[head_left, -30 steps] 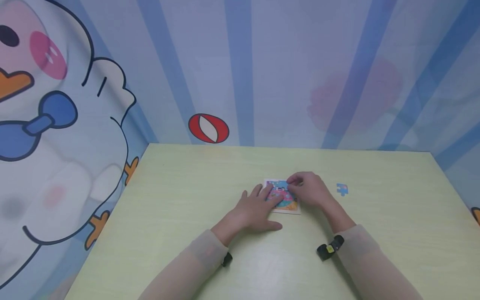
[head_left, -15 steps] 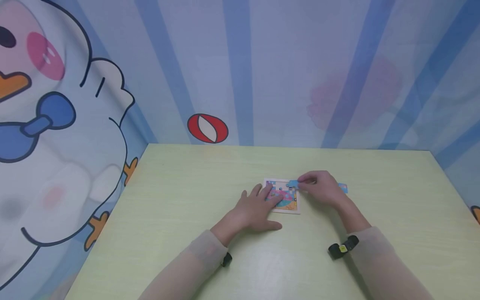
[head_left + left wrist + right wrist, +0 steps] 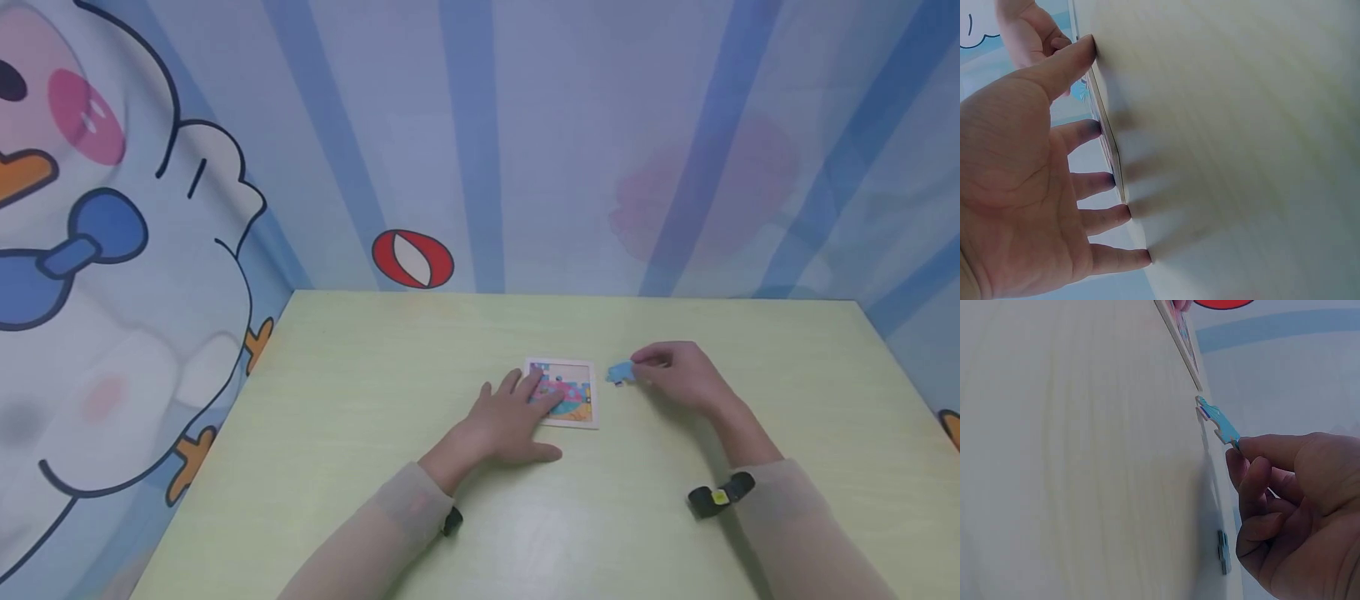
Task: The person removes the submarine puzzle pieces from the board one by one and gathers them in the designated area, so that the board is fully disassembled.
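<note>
Table (image 3: 405,358) is meeting striped blue wall (image 3: 555,167). Left hand (image 3: 510,425) is resting on puzzle (image 3: 579,393), fingers spread; right hand (image 3: 684,379) is pinching blue piece (image 3: 620,372) just right of it, another piece (image 3: 1224,553) lying nearby.

High, downward head view; low, close wrist views

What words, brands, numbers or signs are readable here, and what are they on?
None are readable.
Yellow patch on the right wristband: too small to tell whether it bears a mark.
Framed puzzle and held piece: printed pictures; too small to make out any lettering.
Backdrop: drawings and stripes, no words.
</note>
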### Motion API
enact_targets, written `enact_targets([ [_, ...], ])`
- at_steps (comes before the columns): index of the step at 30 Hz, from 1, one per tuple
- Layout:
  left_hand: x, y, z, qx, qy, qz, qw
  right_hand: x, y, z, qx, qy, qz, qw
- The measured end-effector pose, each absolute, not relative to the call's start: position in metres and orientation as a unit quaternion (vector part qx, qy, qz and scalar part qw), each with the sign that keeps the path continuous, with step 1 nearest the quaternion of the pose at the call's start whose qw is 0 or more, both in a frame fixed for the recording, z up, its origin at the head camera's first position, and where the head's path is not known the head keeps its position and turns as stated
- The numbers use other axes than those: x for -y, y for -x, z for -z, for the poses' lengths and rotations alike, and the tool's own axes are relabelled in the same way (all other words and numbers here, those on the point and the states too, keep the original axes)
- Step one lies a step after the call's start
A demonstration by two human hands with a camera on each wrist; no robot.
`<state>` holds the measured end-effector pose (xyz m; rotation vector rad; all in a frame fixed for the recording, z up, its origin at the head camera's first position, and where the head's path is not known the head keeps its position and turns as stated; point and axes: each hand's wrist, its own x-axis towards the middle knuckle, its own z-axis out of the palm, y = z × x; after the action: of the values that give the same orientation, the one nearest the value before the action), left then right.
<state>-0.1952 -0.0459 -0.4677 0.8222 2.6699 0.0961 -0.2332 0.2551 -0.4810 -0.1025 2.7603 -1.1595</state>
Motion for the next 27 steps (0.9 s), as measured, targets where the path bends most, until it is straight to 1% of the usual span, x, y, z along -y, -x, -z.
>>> enact_targets([
  [12,0.047,0.195,0.468,-0.941,-0.289,-0.037,0.171,-0.280,0.230,0.476,-0.927,0.027,0.368,0.075],
  [22,0.047,0.195,0.468,-0.940,-0.293,-0.034,0.169,-0.286,0.230,0.475,-0.932,0.008,0.352,0.080],
  [27,0.047,0.195,0.468,-0.940,-0.293,-0.033,0.169,-0.287,0.230,0.478,-0.937,0.005,0.340,0.075],
])
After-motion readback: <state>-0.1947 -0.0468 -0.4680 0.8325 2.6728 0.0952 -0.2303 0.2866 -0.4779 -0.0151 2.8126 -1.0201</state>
